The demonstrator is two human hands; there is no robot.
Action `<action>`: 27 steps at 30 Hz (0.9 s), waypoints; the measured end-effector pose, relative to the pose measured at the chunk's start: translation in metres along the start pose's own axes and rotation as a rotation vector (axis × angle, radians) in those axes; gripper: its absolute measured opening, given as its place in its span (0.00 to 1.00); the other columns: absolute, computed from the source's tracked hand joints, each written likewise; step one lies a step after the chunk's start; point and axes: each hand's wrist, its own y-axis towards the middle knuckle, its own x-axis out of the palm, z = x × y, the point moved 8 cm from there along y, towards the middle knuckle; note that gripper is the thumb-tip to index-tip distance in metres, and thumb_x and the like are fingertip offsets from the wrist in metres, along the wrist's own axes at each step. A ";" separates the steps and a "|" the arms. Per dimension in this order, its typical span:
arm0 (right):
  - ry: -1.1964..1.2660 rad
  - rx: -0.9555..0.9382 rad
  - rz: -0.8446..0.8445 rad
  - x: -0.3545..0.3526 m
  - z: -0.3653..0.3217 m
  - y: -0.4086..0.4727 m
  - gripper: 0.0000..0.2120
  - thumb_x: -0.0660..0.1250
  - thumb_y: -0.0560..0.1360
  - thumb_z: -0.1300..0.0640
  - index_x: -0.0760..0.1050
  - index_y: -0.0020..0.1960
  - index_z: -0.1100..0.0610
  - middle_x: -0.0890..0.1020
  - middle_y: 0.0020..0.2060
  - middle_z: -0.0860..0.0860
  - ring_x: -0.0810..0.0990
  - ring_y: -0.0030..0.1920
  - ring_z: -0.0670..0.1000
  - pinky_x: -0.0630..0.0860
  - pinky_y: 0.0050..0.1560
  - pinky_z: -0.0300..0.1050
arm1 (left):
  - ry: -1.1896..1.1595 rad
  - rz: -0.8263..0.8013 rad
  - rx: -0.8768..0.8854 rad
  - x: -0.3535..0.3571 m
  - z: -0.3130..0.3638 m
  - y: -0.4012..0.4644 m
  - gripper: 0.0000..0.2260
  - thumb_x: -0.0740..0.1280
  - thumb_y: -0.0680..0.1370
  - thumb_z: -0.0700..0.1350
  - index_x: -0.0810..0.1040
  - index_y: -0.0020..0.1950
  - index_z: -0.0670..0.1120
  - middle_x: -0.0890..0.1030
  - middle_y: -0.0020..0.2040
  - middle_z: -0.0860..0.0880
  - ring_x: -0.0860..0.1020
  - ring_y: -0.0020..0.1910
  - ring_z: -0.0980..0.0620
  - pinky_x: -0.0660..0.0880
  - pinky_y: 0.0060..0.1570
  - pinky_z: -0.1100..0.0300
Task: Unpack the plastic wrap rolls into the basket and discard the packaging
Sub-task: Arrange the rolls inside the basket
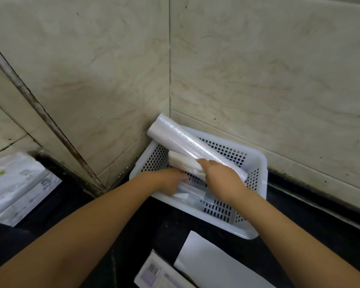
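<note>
A white perforated plastic basket (256, 163) stands in the corner of a dark counter against tiled walls. My right hand (220, 177) grips a long clear plastic wrap roll (187, 140) that slants over the basket, its far end sticking out past the back left rim. A second, shorter white roll (181, 162) lies just under it. My left hand (170, 179) reaches into the basket's front left part, fingers on clear wrapped items (193, 194) at the bottom. Whether it grips them is hidden.
White packaging sheets (212, 265) and a flat barcoded package (160, 275) lie on the dark counter (299, 221) near the front edge. A stack of white printed packs (15, 186) sits at the far left. Tiled walls close in behind and left of the basket.
</note>
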 end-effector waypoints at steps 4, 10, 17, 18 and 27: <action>-0.039 -0.030 0.041 0.006 -0.002 -0.003 0.35 0.60 0.69 0.73 0.58 0.72 0.56 0.76 0.51 0.58 0.76 0.41 0.57 0.73 0.35 0.49 | 0.055 -0.121 -0.053 -0.001 -0.006 0.001 0.04 0.61 0.76 0.45 0.73 0.49 0.49 0.76 0.51 0.45 0.73 0.44 0.50 0.70 0.47 0.57; 0.053 -0.114 0.011 0.028 -0.013 0.002 0.33 0.61 0.71 0.71 0.56 0.72 0.57 0.76 0.57 0.60 0.78 0.43 0.59 0.69 0.35 0.46 | -0.202 -0.369 -0.081 0.013 -0.012 -0.021 0.38 0.50 0.71 0.73 0.57 0.75 0.52 0.58 0.77 0.50 0.57 0.75 0.48 0.52 0.73 0.50; 0.278 -0.024 -0.271 0.059 -0.014 0.033 0.18 0.60 0.74 0.69 0.67 0.63 0.60 0.79 0.54 0.60 0.75 0.45 0.54 0.68 0.43 0.45 | -0.098 -0.228 -0.102 -0.006 -0.014 -0.028 0.22 0.65 0.75 0.56 0.73 0.63 0.43 0.78 0.57 0.44 0.76 0.57 0.46 0.72 0.57 0.53; 0.343 0.007 -0.349 0.063 -0.011 0.035 0.19 0.60 0.75 0.68 0.68 0.65 0.59 0.78 0.57 0.59 0.75 0.47 0.53 0.69 0.46 0.45 | -0.071 -0.204 -0.088 -0.009 -0.011 -0.029 0.19 0.66 0.76 0.52 0.75 0.61 0.41 0.78 0.52 0.43 0.77 0.52 0.45 0.73 0.52 0.52; 0.694 0.183 -0.730 0.090 0.002 0.009 0.25 0.54 0.75 0.69 0.67 0.70 0.55 0.72 0.67 0.63 0.73 0.57 0.55 0.72 0.59 0.51 | 0.263 0.190 0.107 -0.027 -0.001 -0.034 0.15 0.64 0.73 0.49 0.72 0.58 0.47 0.68 0.58 0.49 0.66 0.57 0.50 0.65 0.56 0.55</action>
